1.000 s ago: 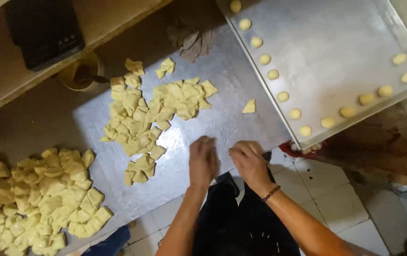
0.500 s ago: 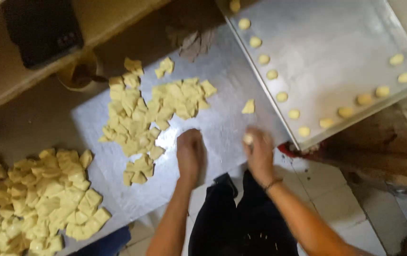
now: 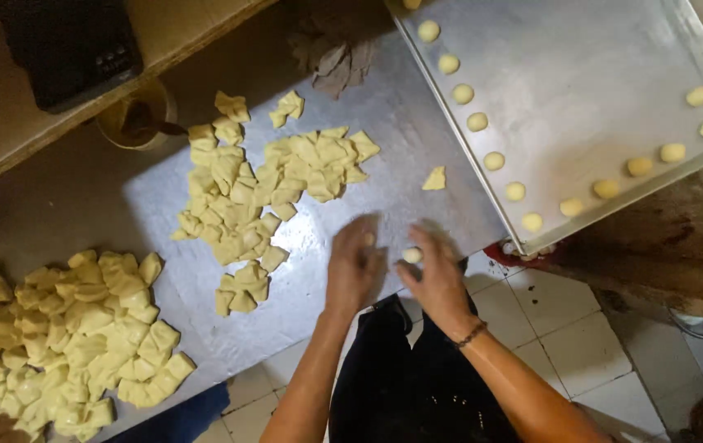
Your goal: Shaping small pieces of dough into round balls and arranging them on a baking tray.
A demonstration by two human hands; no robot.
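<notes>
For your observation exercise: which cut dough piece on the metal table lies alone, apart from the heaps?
The small triangular piece, lying by itself between the middle heap and the baking tray.

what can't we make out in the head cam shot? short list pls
- Left hand: motion-blurred; whether it holds dough is unclear.
- Dough ball at the right hand: too small and blurred to judge its shape.
- Baking tray: top and right parts cut off by the frame.
- Heap of dough pieces: cut off at the left edge.
- Round container: contents in shadow.

hands: drew closer together | right hand point(image 3: 437, 275): small dough ball point(image 3: 411, 255) lowered, apparently at fingertips
</notes>
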